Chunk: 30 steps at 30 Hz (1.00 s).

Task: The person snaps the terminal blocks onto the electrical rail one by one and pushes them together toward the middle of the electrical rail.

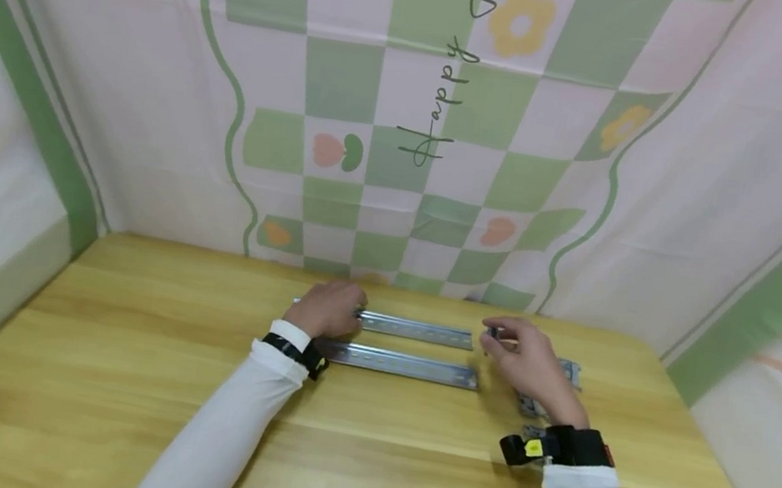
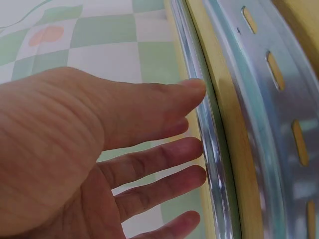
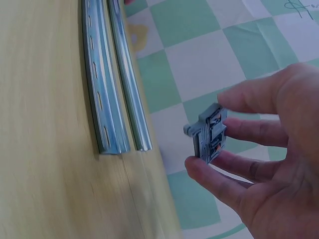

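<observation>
Steadiness from the left hand (image 1: 331, 308) seems to matter most, if the step is to bring the small grey block (image 3: 209, 132) to the end of the far rail (image 1: 416, 330). That hand has its thumb and fingertips touching the far rail toward its left end; whether it pinches or merely rests there, I cannot tell. Firm pressure down onto the tabletop (image 1: 329, 454) would help stop the metal from sliding or twisting.

The right hand (image 1: 528, 366) grasps the block between its fingertips, just beyond the rail's right end and not touching it. That light hold along the edges should be good for small turns. Squaring the block to the rail's lips before making contact would be wise, since a tilted approach could jam or scrape.

The near rail (image 1: 411, 366), slotted and roughly parallel, lies in front, so the right hand had best come in level from the side and avoid nudging it. The loose grey parts (image 1: 571, 374) beside the right wrist could be knocked, too.
</observation>
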Available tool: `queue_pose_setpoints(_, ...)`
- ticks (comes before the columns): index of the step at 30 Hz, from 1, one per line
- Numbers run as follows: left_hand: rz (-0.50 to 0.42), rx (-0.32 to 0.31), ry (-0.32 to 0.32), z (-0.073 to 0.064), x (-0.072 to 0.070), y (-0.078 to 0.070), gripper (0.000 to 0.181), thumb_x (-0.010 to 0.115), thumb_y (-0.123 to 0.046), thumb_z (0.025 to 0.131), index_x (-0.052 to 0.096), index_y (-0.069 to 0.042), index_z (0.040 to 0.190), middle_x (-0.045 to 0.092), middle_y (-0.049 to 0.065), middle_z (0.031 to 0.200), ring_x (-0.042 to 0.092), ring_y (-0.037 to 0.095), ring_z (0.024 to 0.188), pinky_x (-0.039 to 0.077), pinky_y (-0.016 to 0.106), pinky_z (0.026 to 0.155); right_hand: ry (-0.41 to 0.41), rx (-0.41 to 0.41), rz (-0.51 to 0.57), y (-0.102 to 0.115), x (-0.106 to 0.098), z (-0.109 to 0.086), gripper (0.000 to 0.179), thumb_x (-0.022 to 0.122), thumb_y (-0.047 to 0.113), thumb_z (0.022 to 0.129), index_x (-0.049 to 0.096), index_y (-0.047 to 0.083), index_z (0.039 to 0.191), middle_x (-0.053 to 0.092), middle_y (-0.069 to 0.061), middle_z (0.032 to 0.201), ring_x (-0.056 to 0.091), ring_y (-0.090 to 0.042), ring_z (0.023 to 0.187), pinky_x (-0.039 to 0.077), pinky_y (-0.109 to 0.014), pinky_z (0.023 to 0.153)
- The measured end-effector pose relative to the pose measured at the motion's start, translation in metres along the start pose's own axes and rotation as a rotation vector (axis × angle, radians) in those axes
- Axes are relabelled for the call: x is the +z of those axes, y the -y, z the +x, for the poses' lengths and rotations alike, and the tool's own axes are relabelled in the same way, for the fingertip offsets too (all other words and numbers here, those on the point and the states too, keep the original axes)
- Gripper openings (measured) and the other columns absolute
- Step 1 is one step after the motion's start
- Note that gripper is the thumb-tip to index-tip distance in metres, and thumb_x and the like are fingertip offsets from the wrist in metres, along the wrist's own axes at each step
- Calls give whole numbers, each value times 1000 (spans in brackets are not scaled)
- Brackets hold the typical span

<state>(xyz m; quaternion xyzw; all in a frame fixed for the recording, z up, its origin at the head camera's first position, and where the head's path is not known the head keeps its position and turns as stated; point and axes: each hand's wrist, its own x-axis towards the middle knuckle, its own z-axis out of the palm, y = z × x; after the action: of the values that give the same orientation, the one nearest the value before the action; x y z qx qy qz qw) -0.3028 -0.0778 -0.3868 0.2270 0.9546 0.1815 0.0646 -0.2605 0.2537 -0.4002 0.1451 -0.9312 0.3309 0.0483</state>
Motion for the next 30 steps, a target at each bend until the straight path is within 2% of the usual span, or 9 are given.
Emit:
queue_pose_setpoints(3,-12,1,6,3,-2,-1,14,73,-8,87,65,-11,76,57,-2,71,53,14,65,46,28,56,9,26,15,3,-1,1,45,58,35,104,57,8,141,53,-16,139,59,-37,122,56,-42,93)
queue_pose_setpoints(4,-13,-1,5,4,-2,-2,19,73,-7,87,63,-12,72,55,-2,68,51,14,63,44,27,54,15,34,24,7,-2,1,45,59,33,104,57,6,141,52,-18,139,59,-39,122,55,-43,94)
queue_pose_setpoints(6,-9,-4,5,5,-2,-2,29,74,-7,87,56,-12,65,49,-3,63,47,13,59,41,26,52,35,69,53,27,-7,-3,45,64,21,102,56,-2,139,50,-27,139,55,-46,125,52,-50,98)
queue_pose_setpoints(8,-6,-6,2,5,-2,-2,37,73,-6,88,50,-14,61,45,-3,61,44,12,57,38,26,50,18,64,46,29,-6,-2,43,66,20,101,58,-3,137,51,-27,136,57,-46,123,53,-49,97)
queue_pose_setpoints(14,20,7,-21,6,1,-2,33,75,-6,87,55,-13,61,50,-2,64,49,14,62,41,28,53,-16,31,50,33,-1,-1,36,67,11,98,62,-4,131,56,-26,130,60,-43,117,54,-49,96)
queue_pose_setpoints(18,14,9,-20,6,1,0,31,74,-5,87,56,-12,63,52,-1,65,50,15,63,43,28,54,-1,8,66,38,1,0,35,67,7,98,62,-2,131,56,-26,130,60,-42,117,54,-47,96)
queue_pose_setpoints(25,30,17,-39,7,0,-1,35,71,-2,86,50,-14,60,50,-1,66,50,15,64,43,29,54,45,-57,79,48,6,2,46,67,6,97,54,-1,141,55,-26,137,59,-41,119,50,-53,101)
queue_pose_setpoints(30,56,5,-22,7,1,-3,35,69,-1,87,50,-14,60,51,1,69,50,16,66,44,30,54,75,-88,68,62,13,6,55,69,9,96,48,-2,146,56,-25,137,56,-41,122,47,-57,100)
